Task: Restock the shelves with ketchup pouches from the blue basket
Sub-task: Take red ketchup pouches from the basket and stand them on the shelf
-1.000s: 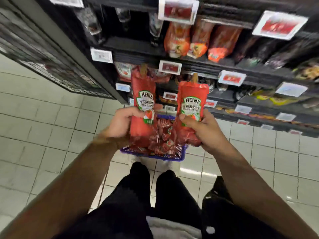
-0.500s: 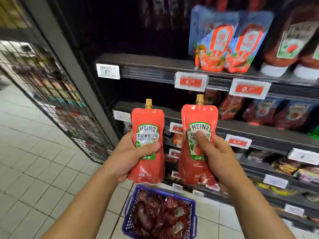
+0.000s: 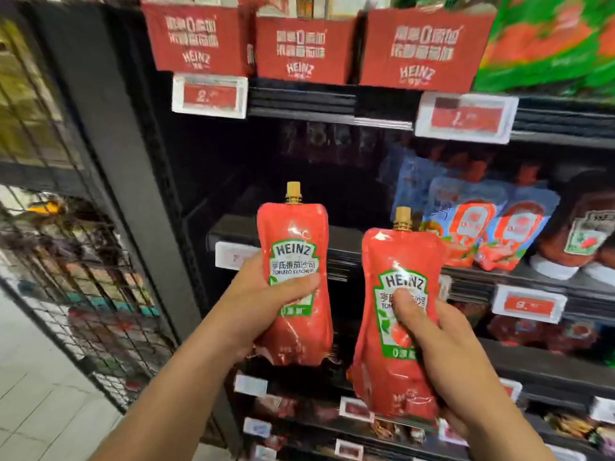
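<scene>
Left hand (image 3: 263, 304) clamped on upright Heinz ketchup pouch (image 3: 294, 281); at 3 o'clock, right hand (image 3: 442, 354) clamped on second Heinz pouch (image 3: 396, 327), thumb across label.

Two ketchup pouches side by side in front of the shelf (image 3: 346, 241), left pouch (image 3: 294, 281) a bit higher than the right pouch (image 3: 396, 324). Other pouches (image 3: 492, 227) sit on it further right, boxes (image 3: 304, 49) one shelf up.
</scene>
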`<state>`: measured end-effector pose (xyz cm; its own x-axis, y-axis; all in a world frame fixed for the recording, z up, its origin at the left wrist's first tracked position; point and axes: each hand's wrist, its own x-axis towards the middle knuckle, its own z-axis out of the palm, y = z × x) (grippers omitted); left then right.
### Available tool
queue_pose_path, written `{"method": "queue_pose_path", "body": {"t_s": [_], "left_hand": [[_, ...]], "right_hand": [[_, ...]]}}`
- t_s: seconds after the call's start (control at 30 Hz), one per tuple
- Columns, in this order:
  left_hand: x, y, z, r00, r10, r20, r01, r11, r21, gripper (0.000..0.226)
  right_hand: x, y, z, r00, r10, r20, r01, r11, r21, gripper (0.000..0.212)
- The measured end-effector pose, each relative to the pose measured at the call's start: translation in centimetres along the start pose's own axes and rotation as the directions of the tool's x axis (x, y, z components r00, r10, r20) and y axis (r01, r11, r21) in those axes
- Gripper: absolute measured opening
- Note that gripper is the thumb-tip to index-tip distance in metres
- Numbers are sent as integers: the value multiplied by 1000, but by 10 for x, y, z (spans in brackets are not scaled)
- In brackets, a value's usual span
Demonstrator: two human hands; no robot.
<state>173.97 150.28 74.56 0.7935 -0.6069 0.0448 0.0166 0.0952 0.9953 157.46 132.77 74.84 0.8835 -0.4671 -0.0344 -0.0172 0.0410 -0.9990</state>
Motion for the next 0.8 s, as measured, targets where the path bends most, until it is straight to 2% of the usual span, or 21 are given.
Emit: {"method": "queue_pose_path", "body": {"t_s": [0.1, 0.2, 0.3, 0.37, 0.5, 0.57, 0.67, 0.8], "left_hand": [[46, 30, -27, 997, 19, 73, -22, 999, 37, 36], [94, 56, -52, 988, -29, 153, 19, 997, 70, 24], [146, 68, -67, 977, -189, 101, 170, 971, 170, 22], [178, 71, -72, 976, -216, 26, 208, 959, 192, 9], [214, 74, -66, 995, -70, -74, 86, 967, 240, 9], [223, 63, -64, 986, 136, -97, -113, 970, 215, 19], [232, 41, -66, 921, 369, -122, -341, 918, 200, 41], [248, 28, -74, 850, 507, -147, -467, 852, 238, 55]], "right_hand": [[19, -10, 26, 999, 2, -44, -1, 1000, 19, 56], [39, -20, 49, 996, -12, -84, 16, 999, 50, 44], [61, -27, 65, 995, -9, -104, 16, 998, 66, 41], [75, -29, 71, 993, -5, -114, 14, 997, 78, 37], [99, -33, 75, 995, -1, -101, 7, 998, 55, 34], [109, -35, 74, 996, -6, -91, 11, 998, 58, 34], [126, -41, 72, 997, -12, -74, 15, 999, 35, 38], [156, -47, 72, 995, -13, -104, 10, 999, -31, 33]]}}
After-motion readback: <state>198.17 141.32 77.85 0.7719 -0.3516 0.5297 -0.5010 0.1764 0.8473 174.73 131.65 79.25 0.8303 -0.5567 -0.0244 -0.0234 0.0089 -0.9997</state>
